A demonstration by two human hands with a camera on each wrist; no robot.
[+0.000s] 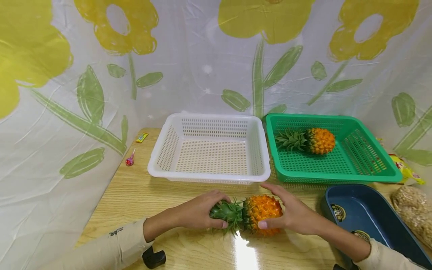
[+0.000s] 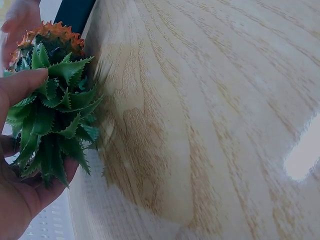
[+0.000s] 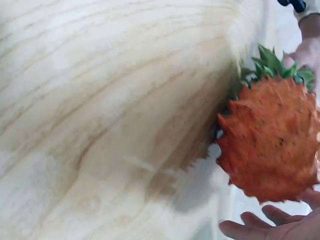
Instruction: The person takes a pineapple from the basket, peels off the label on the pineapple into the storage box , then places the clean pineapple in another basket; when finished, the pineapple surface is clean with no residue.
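Pineapple point(image 1: 260, 213) lying on the table point(image 1: 135, 195) just before the white basket point(image 1: 209, 148) — left hand point(image 1: 202, 213) curled round its leafy crown (green), right hand point(image 1: 293, 213) cupping its orange body.

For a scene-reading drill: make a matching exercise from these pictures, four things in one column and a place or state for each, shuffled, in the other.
Things:
1. white basket
2. pineapple in the green basket
3. pineapple on the table
4. lollipop

Places or states:
A. held at both ends by the left hand and right hand
B. lies on its side in a perforated container
C. nothing inside
D. by the curtain at the table's left edge

Pairs: 1-C, 2-B, 3-A, 4-D
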